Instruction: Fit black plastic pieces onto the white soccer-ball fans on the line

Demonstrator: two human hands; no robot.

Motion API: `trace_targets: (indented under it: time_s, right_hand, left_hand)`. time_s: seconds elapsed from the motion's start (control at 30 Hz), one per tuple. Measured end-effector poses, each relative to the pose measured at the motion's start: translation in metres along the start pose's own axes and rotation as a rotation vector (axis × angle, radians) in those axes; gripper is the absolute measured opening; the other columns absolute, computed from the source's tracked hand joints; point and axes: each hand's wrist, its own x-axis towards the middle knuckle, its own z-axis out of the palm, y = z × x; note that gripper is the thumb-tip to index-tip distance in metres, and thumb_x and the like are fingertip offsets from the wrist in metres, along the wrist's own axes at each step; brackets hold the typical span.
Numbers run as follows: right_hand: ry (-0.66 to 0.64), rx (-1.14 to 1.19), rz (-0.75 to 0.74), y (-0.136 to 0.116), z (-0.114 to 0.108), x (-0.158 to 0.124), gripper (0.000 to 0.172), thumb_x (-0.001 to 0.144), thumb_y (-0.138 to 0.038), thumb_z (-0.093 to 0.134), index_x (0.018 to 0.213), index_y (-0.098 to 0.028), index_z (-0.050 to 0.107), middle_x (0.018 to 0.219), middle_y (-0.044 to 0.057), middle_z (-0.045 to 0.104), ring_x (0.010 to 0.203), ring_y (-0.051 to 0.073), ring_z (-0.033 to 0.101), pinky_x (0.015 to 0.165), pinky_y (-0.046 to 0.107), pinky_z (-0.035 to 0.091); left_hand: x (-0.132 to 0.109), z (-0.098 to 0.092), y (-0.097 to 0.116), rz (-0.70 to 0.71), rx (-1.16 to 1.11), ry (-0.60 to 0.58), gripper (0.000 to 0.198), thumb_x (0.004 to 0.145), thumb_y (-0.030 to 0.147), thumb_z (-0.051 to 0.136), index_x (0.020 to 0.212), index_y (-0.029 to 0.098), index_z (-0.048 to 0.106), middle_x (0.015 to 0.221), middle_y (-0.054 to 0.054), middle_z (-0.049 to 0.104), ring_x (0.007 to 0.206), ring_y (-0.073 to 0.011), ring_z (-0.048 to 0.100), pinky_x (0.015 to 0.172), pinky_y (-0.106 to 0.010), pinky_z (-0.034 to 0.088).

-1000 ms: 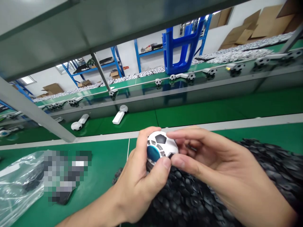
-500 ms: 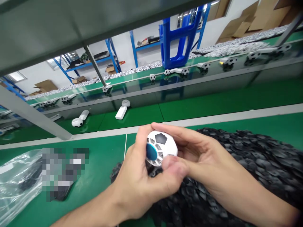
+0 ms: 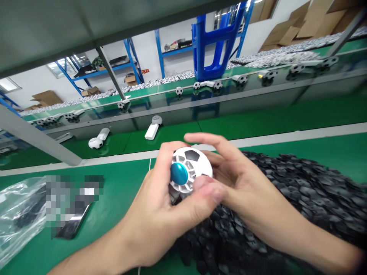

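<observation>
Between my two hands is a white mini fan (image 3: 191, 168) with a football pattern, a slotted grille and a shiny blue round centre that faces left and toward me. My left hand (image 3: 163, 206) wraps round its left and lower side, fingers over the far edge and thumb below. My right hand (image 3: 243, 187) holds the right side, its thumb against the front and its index finger raised off the top. The fan's underside is hidden by my hands. Below and to the right, a large heap of flat black plastic pieces (image 3: 286, 198) covers the green bench (image 3: 114, 191).
Two white football-patterned fans with handles, one left (image 3: 99, 139) and one nearer the middle (image 3: 153, 128), lie on the green conveyor (image 3: 243, 118). A clear plastic bag (image 3: 17, 214) and a partly blurred phone-like dark object (image 3: 71, 225) lie left. A blue plastic stool (image 3: 210, 72) stands beyond.
The fan has shifted slightly left and turned, showing more of its blue centre. My right index finger has lifted from its top edge. The fans on the conveyor have moved slightly right.
</observation>
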Motion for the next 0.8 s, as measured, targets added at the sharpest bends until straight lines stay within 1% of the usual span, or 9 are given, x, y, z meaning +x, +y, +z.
trace_targets:
  time_s: [0.07, 0.17, 0.23, 0.3, 0.43, 0.53, 0.63, 0.73, 0.8]
  right_hand:
    - [-0.038, -0.172, -0.034, -0.003, -0.01, 0.004, 0.06, 0.095, -0.043, 0.095, 0.144, -0.041, 0.062, 0.134, -0.003, 0.08, 0.114, 0.018, 0.08, 0.097, 0.026, 0.067]
    - [-0.294, -0.82, -0.11, 0.003, -0.027, 0.007, 0.03, 0.099, -0.027, 0.09, 0.122, -0.03, 0.072, 0.124, 0.001, 0.08, 0.114, 0.023, 0.077, 0.095, 0.032, 0.063]
    - [-0.49, -1.15, -0.085, 0.015, -0.035, 0.008, 0.022, 0.089, -0.009, 0.093, 0.099, -0.023, 0.079, 0.102, 0.003, 0.082, 0.099, 0.028, 0.078, 0.084, 0.036, 0.058]
    - [-0.593, -1.256, -0.051, 0.031, -0.039, 0.008, 0.026, 0.078, 0.002, 0.094, 0.084, -0.02, 0.082, 0.087, 0.005, 0.082, 0.088, 0.032, 0.077, 0.077, 0.038, 0.053]
    - [-0.669, -1.322, -0.067, 0.05, -0.037, 0.009, 0.029, 0.079, 0.007, 0.082, 0.07, -0.019, 0.077, 0.077, 0.005, 0.08, 0.081, 0.031, 0.076, 0.073, 0.038, 0.048]
    - [-0.628, -1.291, -0.115, 0.044, -0.034, 0.009, 0.026, 0.088, 0.004, 0.075, 0.073, -0.018, 0.076, 0.075, 0.006, 0.078, 0.073, 0.029, 0.074, 0.07, 0.038, 0.047]
    - [-0.454, -1.176, -0.172, 0.028, -0.032, 0.01, 0.02, 0.1, -0.008, 0.068, 0.088, -0.019, 0.079, 0.084, 0.007, 0.079, 0.073, 0.025, 0.074, 0.065, 0.035, 0.049]
    - [-0.184, -0.986, -0.224, 0.01, -0.029, 0.01, 0.017, 0.112, -0.027, 0.063, 0.107, -0.022, 0.079, 0.099, 0.006, 0.083, 0.082, 0.022, 0.08, 0.071, 0.031, 0.062]
    - [-0.015, -0.738, -0.196, -0.002, -0.027, 0.01, 0.022, 0.111, -0.043, 0.07, 0.11, -0.023, 0.08, 0.099, 0.006, 0.085, 0.083, 0.021, 0.084, 0.077, 0.029, 0.069]
  left_hand:
    - [-0.001, -0.008, 0.008, -0.03, -0.082, 0.043, 0.052, 0.096, 0.051, 0.09, 0.137, 0.036, 0.061, 0.113, 0.001, 0.073, 0.094, -0.0161, 0.071, 0.078, -0.023, 0.06]
    - [0.001, -0.021, 0.017, -0.059, -0.169, 0.187, 0.07, 0.092, 0.044, 0.094, 0.15, 0.041, 0.054, 0.108, 0.002, 0.073, 0.09, -0.0174, 0.072, 0.076, -0.025, 0.063]
    - [0.003, -0.025, 0.02, -0.051, -0.174, 0.246, 0.064, 0.095, 0.044, 0.09, 0.149, 0.038, 0.056, 0.102, 0.002, 0.072, 0.082, -0.0175, 0.072, 0.071, -0.026, 0.062]
    - [0.006, -0.026, 0.019, -0.019, -0.167, 0.233, 0.055, 0.098, 0.05, 0.087, 0.141, 0.033, 0.058, 0.097, 0.001, 0.071, 0.074, -0.0166, 0.072, 0.063, -0.025, 0.06]
    - [0.007, -0.023, 0.012, 0.01, -0.116, 0.184, 0.057, 0.1, 0.066, 0.079, 0.136, 0.03, 0.053, 0.088, 0.002, 0.069, 0.07, -0.0203, 0.076, 0.052, -0.024, 0.054]
    - [0.007, -0.022, 0.01, 0.123, 0.0, 0.265, 0.052, 0.1, 0.061, 0.083, 0.13, 0.029, 0.055, 0.095, 0.002, 0.068, 0.075, -0.0165, 0.071, 0.06, -0.025, 0.055]
    - [0.01, -0.023, 0.01, 0.221, 0.06, 0.345, 0.056, 0.1, 0.057, 0.085, 0.14, 0.032, 0.054, 0.101, 0.003, 0.066, 0.077, -0.0139, 0.063, 0.067, -0.024, 0.054]
    - [0.012, -0.024, 0.01, 0.167, 0.014, 0.295, 0.067, 0.101, 0.055, 0.084, 0.154, 0.042, 0.046, 0.102, 0.004, 0.063, 0.073, -0.0129, 0.058, 0.064, -0.024, 0.048]
    - [0.013, -0.024, 0.007, 0.07, -0.07, 0.206, 0.065, 0.102, 0.054, 0.081, 0.155, 0.043, 0.045, 0.101, 0.004, 0.06, 0.067, -0.0109, 0.051, 0.06, -0.023, 0.044]
